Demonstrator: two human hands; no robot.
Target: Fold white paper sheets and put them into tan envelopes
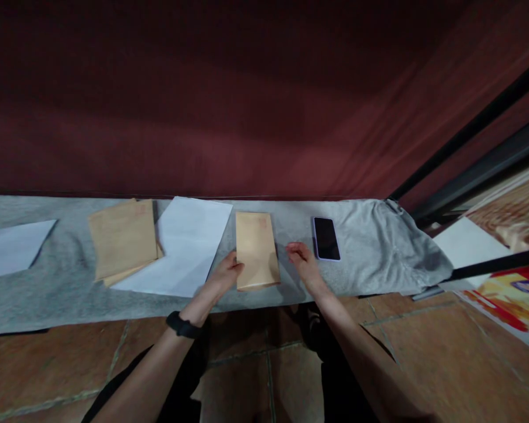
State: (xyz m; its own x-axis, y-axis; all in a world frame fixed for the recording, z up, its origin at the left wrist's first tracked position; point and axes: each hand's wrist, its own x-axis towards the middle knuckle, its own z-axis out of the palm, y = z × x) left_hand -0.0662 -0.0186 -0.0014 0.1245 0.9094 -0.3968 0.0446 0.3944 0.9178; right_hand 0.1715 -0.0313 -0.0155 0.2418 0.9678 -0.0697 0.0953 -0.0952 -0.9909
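Note:
A brown paper envelope (256, 247) lies upright in front of me on the grey cloth. My left hand (227, 271) is at its lower left edge, the thumb over the edge and the fingers closed against its side. To the right of the envelope, my right hand (302, 258) hovers apart from it with loosely bent fingers, and I see nothing in it. A phone (327, 238) with a dark screen and a pale lilac rim rests just beyond that hand. Left of my left hand are large white paper sheets (189, 241) that partly overlap a pile of brown envelopes (126, 238).
Grey cloth (370, 247) covers the long narrow surface, wrinkled at its right end. Another white sheet (13, 247) is at the far left. A dark red fabric wall (247, 129) rises behind. Black bars (476, 120) and a colourful printed box (518, 296) stand at the right.

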